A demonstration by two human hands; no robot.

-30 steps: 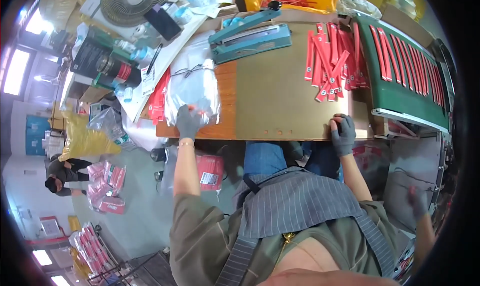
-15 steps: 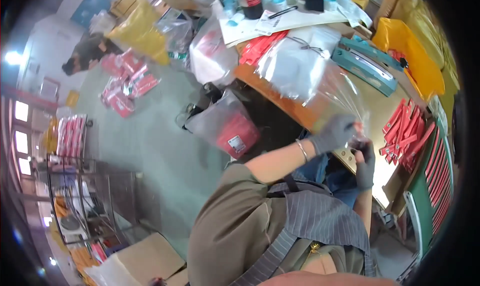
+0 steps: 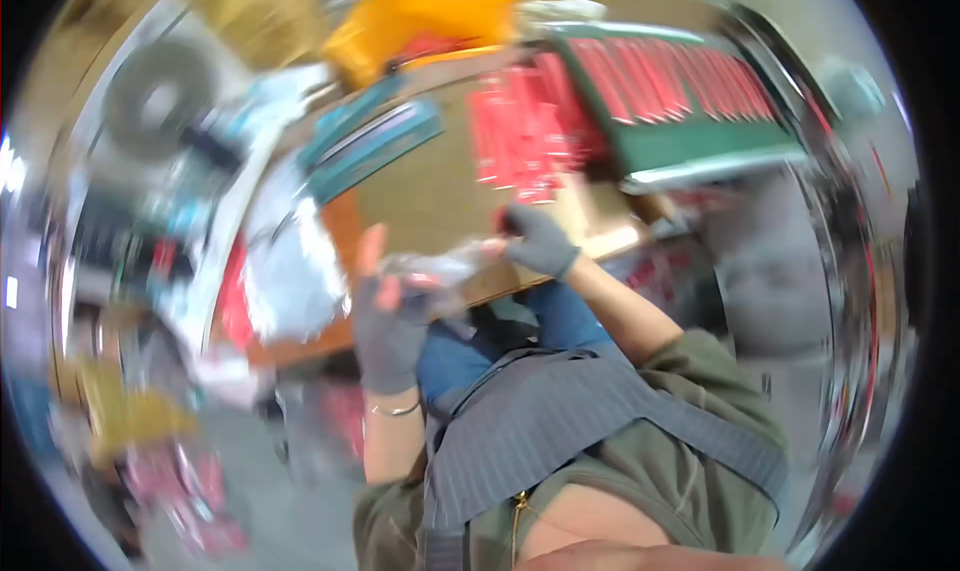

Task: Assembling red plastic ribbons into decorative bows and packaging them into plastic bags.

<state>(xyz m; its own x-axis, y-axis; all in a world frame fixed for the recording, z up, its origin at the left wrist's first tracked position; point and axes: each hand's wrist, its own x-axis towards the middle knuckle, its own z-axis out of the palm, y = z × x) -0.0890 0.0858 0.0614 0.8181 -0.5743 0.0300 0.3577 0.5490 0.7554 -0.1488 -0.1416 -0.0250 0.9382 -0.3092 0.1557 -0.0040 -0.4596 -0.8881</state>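
A clear plastic bag (image 3: pixel 440 269) is stretched between my hands above the near edge of the workbench, blurred by motion. My left hand (image 3: pixel 390 321), in a grey fingerless glove, grips its left end, with one bare finger pointing up. At the other end, my right hand (image 3: pixel 540 241) wears the same kind of glove and pinches the bag between thumb and fingers. Whether anything lies inside the bag is too blurred to tell. Just beyond my right hand lies a pile of flat red strips (image 3: pixel 525 131).
A teal bag sealer (image 3: pixel 370 149) stands on the bench, left of the strips. Further left lies a stack of clear bags (image 3: pixel 292 276). A yellow bin (image 3: pixel 430 21) is at the back. On the right, a green board (image 3: pixel 700 136) carries rows of red strips. A fan (image 3: pixel 160 101) stands far left.
My view has swung to the right, bringing the bench to the front. My hands, close together before, are now spread apart with the clear bag between them.
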